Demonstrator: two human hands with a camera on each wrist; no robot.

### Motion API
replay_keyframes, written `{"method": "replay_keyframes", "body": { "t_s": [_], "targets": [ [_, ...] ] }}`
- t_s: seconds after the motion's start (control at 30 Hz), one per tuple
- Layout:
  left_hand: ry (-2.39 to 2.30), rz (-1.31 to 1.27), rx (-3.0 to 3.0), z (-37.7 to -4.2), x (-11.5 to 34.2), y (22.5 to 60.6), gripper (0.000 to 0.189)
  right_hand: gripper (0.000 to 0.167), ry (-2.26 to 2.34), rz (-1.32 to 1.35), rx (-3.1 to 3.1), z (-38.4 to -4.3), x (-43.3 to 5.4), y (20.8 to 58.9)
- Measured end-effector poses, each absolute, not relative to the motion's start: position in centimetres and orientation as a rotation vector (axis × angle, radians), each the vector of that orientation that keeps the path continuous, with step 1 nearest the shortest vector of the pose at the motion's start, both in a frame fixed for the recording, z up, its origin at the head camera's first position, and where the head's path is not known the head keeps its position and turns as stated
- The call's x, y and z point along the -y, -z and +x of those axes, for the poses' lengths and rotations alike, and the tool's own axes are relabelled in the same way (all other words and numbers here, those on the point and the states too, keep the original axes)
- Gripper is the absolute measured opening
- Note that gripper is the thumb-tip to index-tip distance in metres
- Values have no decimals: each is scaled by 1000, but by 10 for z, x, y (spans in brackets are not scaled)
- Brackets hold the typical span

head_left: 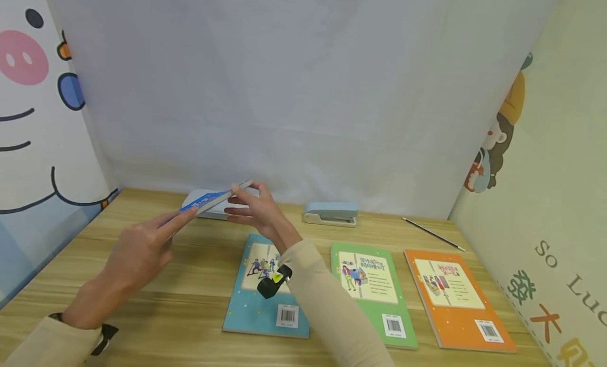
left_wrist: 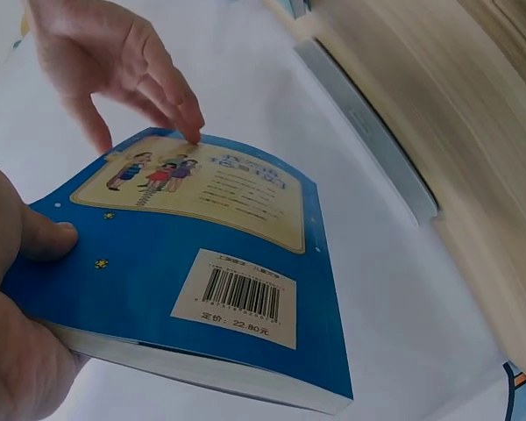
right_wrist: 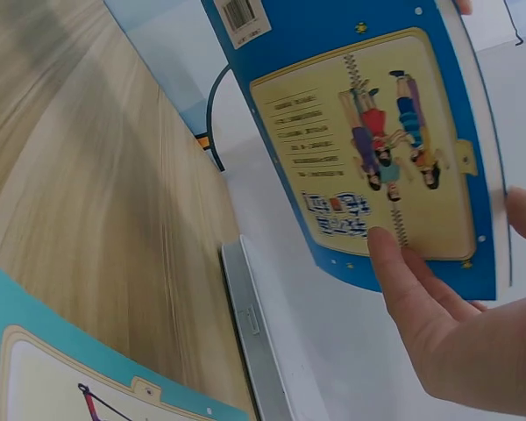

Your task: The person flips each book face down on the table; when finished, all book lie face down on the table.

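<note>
A blue book point(left_wrist: 114, 289) is held up at a slant, its back cover with a barcode label point(left_wrist: 237, 298) showing in both wrist views. My left hand point(head_left: 142, 246) grips it at the near end, thumb on the back cover. At the far end, my right hand point(head_left: 261, 211) has the book's corner between thumb and fingers, with fingertips against the printed panel point(right_wrist: 307, 158). Behind the book, a flat white object with a grey side point(head_left: 215, 216) lies on the table, partly hidden.
On the wooden table point(head_left: 189, 304) lie a light blue book point(head_left: 256, 309), a green book point(head_left: 374, 314) and an orange book point(head_left: 464, 319) in a row. Behind them are a blue stapler point(head_left: 332, 211) and a pencil point(head_left: 433, 234). A white cloth point(head_left: 294, 93) hangs behind.
</note>
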State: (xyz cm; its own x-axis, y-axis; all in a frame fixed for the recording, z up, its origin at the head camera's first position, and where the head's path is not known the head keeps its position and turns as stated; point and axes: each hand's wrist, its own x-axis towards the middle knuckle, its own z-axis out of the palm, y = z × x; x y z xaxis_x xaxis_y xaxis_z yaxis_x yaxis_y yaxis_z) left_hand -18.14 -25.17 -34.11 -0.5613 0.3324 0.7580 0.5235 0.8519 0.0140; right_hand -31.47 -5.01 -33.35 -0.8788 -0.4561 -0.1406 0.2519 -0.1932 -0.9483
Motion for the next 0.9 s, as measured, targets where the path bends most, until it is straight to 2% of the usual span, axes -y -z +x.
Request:
{"method": "replay_keyframes", "body": {
  "t_s": [0.17,0.33,0.57,0.9],
  "targets": [
    [360,-618,2158,-183,252,339,76,61,2132,-279,-1600,-314,48,337],
    [418,-634,2074,-184,252,337,68,66,2178,-259,-1522,-315,45,342],
    [531,-580,2027,-182,249,332,70,69,2180,-249,-1443,-321,41,352],
    [672,-517,1999,-179,245,328,64,69,2147,-280,-1405,-321,39,360]
  ]
}}
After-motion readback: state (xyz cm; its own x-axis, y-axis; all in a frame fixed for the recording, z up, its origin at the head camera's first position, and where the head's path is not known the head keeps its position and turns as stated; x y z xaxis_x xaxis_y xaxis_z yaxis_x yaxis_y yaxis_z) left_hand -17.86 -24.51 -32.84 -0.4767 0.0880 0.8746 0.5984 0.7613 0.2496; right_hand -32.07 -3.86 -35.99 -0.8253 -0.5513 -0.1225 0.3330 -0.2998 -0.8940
